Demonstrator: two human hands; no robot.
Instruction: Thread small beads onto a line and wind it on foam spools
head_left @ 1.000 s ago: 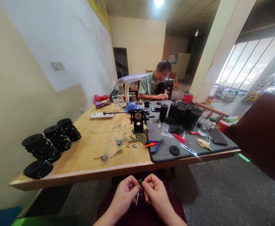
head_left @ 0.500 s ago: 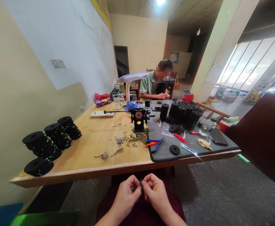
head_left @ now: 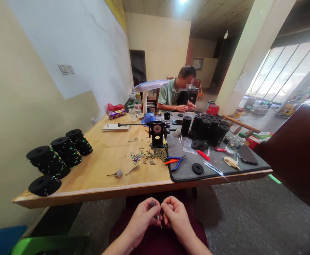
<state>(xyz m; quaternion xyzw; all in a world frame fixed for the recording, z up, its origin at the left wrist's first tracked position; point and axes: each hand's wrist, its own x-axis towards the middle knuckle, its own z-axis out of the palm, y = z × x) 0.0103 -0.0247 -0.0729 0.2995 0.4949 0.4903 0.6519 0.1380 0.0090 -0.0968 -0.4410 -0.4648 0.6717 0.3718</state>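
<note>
Over my lap, my left hand [head_left: 144, 216] is closed in a pinch. A thin stick with a dark grey tufted end [head_left: 153, 203] shows at its fingers, its pale tip pointing down. My right hand [head_left: 176, 216] is beside it, thumb and fingers pressed together, the fingertips almost meeting those of the left. Whatever the right fingers hold, if anything, is too small to make out. On the table beyond lie two similar tufted pieces, one with a fluffy grey end [head_left: 118, 173] and a slimmer one [head_left: 132, 170].
Small beads [head_left: 137, 158] and a black counter device [head_left: 157, 134] are on the wooden table [head_left: 91, 180]. Blue-handled pliers [head_left: 178, 163], tweezers [head_left: 212, 168] and several black foam rolls [head_left: 206, 129] occupy the grey mat. More rolls [head_left: 45, 186] stand left. A person [head_left: 168, 95] sits opposite.
My hands have parted slightly, and the stick with the grey tuft now shows in my left hand. The view has shifted a little. The person opposite has moved their hands apart.
</note>
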